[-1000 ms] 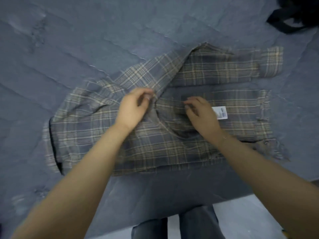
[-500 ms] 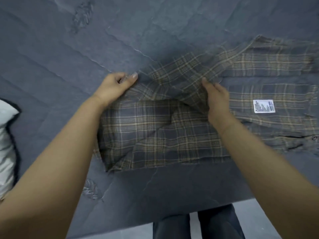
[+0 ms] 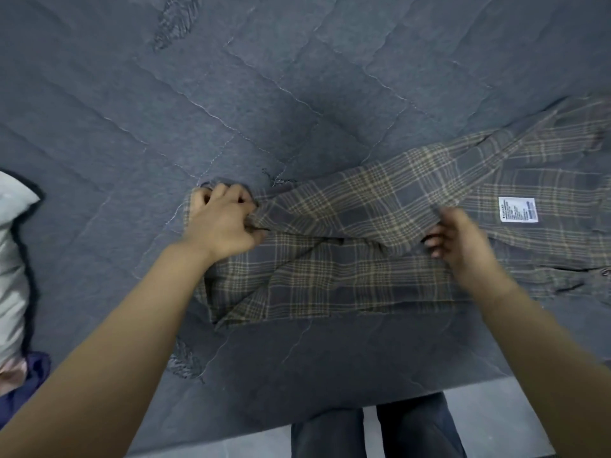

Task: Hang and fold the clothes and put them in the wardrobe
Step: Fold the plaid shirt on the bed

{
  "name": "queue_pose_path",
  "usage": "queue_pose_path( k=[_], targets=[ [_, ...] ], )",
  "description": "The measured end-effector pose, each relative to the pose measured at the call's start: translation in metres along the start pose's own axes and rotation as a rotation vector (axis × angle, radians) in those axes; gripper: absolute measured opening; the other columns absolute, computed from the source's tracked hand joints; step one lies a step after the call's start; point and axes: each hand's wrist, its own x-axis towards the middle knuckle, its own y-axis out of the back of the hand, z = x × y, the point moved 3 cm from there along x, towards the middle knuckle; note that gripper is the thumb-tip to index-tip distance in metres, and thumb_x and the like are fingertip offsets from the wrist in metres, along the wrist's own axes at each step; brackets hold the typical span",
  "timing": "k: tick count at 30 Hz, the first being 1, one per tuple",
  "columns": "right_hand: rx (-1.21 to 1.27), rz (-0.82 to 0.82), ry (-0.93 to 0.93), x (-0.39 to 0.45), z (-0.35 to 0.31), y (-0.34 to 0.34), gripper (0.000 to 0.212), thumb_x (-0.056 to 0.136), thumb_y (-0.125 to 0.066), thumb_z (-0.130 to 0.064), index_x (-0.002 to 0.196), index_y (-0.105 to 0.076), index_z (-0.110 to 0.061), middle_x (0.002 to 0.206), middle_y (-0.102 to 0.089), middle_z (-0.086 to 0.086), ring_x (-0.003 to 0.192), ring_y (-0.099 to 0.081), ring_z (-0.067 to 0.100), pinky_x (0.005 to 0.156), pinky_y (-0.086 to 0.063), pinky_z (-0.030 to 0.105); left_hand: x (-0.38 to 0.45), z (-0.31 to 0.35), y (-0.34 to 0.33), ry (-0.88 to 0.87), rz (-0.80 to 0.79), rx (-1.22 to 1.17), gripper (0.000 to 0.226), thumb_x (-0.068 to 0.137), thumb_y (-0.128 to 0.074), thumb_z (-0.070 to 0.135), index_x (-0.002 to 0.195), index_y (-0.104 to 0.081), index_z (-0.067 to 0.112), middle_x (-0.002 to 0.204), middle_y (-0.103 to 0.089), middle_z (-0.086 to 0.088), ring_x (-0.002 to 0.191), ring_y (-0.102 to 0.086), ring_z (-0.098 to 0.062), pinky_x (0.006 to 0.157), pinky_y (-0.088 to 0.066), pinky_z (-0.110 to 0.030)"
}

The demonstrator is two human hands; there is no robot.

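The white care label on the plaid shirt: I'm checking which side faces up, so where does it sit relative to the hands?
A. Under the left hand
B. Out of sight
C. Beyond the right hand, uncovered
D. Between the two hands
C: the white care label lies bare on the plaid shirt, past the right hand and away from the left hand.

Plaid shirt [image 3: 347,259] cut off rightward (label [image 3: 518,209] print perhaps unreadable)
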Motion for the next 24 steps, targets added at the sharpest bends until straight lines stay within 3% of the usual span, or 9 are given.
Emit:
queue_pose_path(
  k=[3, 5, 8, 11, 14, 17, 20, 22, 24],
  targets=[
    [0.112, 0.029, -0.027, 0.018, -0.027, -0.002, 0.025, 0.09, -0.057, -0.043, 0.075, -0.053, -0.024, 0.073, -0.055, -0.003, 0.061, -0.053, 0.012, 0.056, -0.043, 0.025, 0.009, 0.022, 0.007, 0.043, -0.019, -0.16, 0.073, 0.076, -0.036, 0.078, 0.13, -0.057, 0.034, 0.127, -0.053, 0.006, 0.124, -0.036, -0.019, 0.098, -0.015, -0.038],
    [0.17, 0.004, -0.063, 0.029, -0.041, -0.009, 0.021, 0.092, -0.058, -0.041, 0.088, -0.059, -0.021, 0.085, -0.061, -0.003, 0.072, -0.059, 0.012, 0.064, -0.046, 0.027, 0.018, 0.035, 0.012, 0.131, -0.001, -0.269, 0.065, 0.085, -0.035, 0.077, 0.131, -0.054, 0.036, 0.126, -0.06, 0.005, 0.126, -0.043, -0.021, 0.099, -0.016, -0.04],
    [0.321, 0.049, -0.048, 0.036, -0.056, -0.01, 0.032, 0.094, -0.062, -0.032, 0.117, -0.061, -0.01, 0.108, -0.069, 0.004, 0.089, -0.068, 0.018, 0.071, -0.056, 0.032, 0.031, 0.053, 0.02, 0.238, -0.027, -0.119, 0.041, 0.094, -0.038, 0.062, 0.109, -0.063, 0.034, 0.108, -0.066, 0.001, 0.118, -0.051, -0.024, 0.106, -0.016, -0.048],
    [0.459, 0.053, 0.085, 0.02, -0.06, 0.002, 0.044, 0.095, -0.059, -0.027, 0.132, -0.055, -0.004, 0.123, -0.066, 0.011, 0.109, -0.066, 0.024, 0.09, -0.056, 0.038, 0.032, 0.053, 0.021, 0.241, -0.166, -0.122, 0.024, 0.097, -0.048, 0.05, 0.085, -0.06, 0.033, 0.089, -0.059, 0.003, 0.112, -0.054, -0.025, 0.112, -0.01, -0.054],
    [0.517, -0.055, 0.121, -0.015, -0.027, 0.012, 0.036, 0.092, -0.062, -0.023, 0.123, -0.059, -0.006, 0.116, -0.066, 0.017, 0.104, -0.066, 0.03, 0.092, -0.054, 0.037, 0.02, 0.034, 0.02, 0.2, -0.229, -0.187, 0.017, 0.095, -0.054, 0.046, 0.087, -0.063, 0.034, 0.088, -0.061, 0.005, 0.112, -0.055, -0.023, 0.112, -0.011, -0.045],
    [0.382, -0.173, 0.002, -0.045, 0.022, 0.017, 0.033, 0.086, -0.066, -0.026, 0.113, -0.054, -0.011, 0.094, -0.058, 0.018, 0.081, -0.058, 0.028, 0.079, -0.049, 0.035, 0.006, 0.021, 0.023, 0.319, -0.114, -0.137, 0.016, 0.096, -0.053, 0.04, 0.09, -0.067, 0.032, 0.089, -0.062, 0.004, 0.115, -0.055, -0.024, 0.111, -0.012, -0.044],
    [0.243, -0.186, -0.215, -0.059, 0.063, 0.022, 0.021, 0.095, -0.057, -0.021, 0.113, -0.058, -0.01, 0.102, -0.068, 0.008, 0.093, -0.067, 0.022, 0.08, -0.054, 0.031, 0.0, 0.035, 0.02, 0.426, -0.021, -0.117, 0.022, 0.089, -0.061, 0.033, 0.11, -0.066, 0.032, 0.118, -0.062, -0.004, 0.127, -0.045, -0.027, 0.111, -0.011, -0.053],
    [0.138, -0.115, -0.289, -0.058, 0.076, 0.029, 0.018, 0.097, -0.057, -0.021, 0.112, -0.059, -0.01, 0.104, -0.068, 0.007, 0.097, -0.067, 0.024, 0.084, -0.052, 0.035, -0.002, 0.065, 0.015, 0.34, 0.075, -0.149, 0.043, 0.081, -0.066, 0.025, 0.124, -0.06, 0.029, 0.129, -0.055, -0.005, 0.129, -0.04, -0.027, 0.11, -0.012, -0.047],
    [0.022, 0.003, -0.225, -0.052, 0.074, 0.039, 0.01, 0.095, -0.06, -0.02, 0.097, -0.064, -0.01, 0.089, -0.07, 0.005, 0.08, -0.069, 0.017, 0.074, -0.054, 0.032, -0.003, 0.106, 0.013, 0.142, 0.209, -0.205, 0.051, 0.078, -0.063, 0.02, 0.129, -0.056, 0.028, 0.132, -0.052, -0.002, 0.129, -0.039, -0.023, 0.108, -0.007, -0.036]
  ],
)
